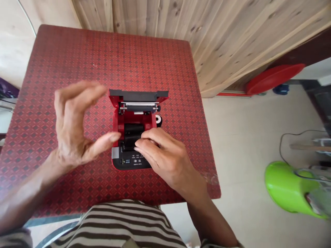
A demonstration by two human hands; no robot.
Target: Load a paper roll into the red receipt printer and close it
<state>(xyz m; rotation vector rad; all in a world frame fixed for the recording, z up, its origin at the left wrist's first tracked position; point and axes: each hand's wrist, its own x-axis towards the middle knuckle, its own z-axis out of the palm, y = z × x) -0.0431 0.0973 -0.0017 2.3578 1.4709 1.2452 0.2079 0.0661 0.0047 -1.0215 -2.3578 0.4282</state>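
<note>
A small red and black printer (134,132) sits in the middle of a table with a red patterned cloth (77,62). Its lid (138,94) is swung open toward the far side, showing a black inner bay. My right hand (161,153) lies on the printer's front right, fingers pressed together at the edge of the bay; what they touch is hidden. My left hand (74,125) hovers just left of the printer, fingers curled and apart, thumb tip touching the printer's left side, nothing in it. A black and white roll (158,120) lies against the printer's right side.
A wooden plank wall (207,31) rises behind the table. On the floor to the right are a bright green plastic object (287,187), a red plastic object (274,77) and a cable (289,137). My striped shirt (121,224) fills the bottom edge.
</note>
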